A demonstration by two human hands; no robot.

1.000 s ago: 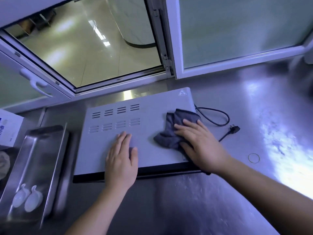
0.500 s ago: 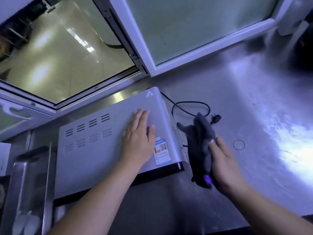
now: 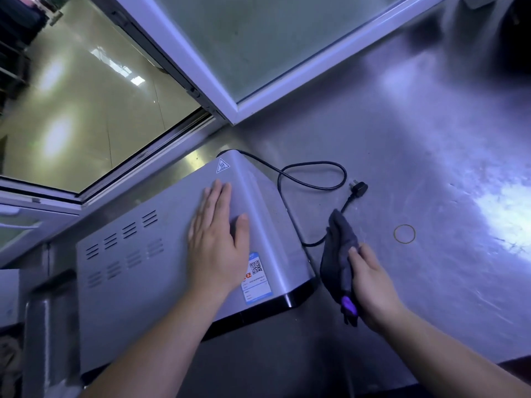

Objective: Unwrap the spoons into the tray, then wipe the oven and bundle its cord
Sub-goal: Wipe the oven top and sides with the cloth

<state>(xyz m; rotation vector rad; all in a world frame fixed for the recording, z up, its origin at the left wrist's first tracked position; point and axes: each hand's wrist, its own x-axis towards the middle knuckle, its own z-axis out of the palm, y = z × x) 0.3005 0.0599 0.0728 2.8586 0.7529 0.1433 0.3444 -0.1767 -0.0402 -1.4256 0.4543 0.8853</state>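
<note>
Your left fingers [image 3: 218, 198] lie straight and flat on the oven [image 3: 138, 282] top, likely bracing it against sliding. Your right fingers [image 3: 356, 254] grip the grey cloth [image 3: 337, 262], upright just beside the oven's right side wall, probably to wipe that face. The oven sits on the counter [image 3: 431, 153], long axis lower-left to upper-right, black front toward you. The cord [image 3: 316, 162] lies looped and unbundled, with a rubber band [image 3: 404, 233] near.

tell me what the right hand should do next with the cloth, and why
Probably press the cloth against the right wall of the oven and wipe it. The right hand holds the cloth beside that wall; the left hand lies flat on the oven top. The cord lies loose, so bundling comes later.
</note>
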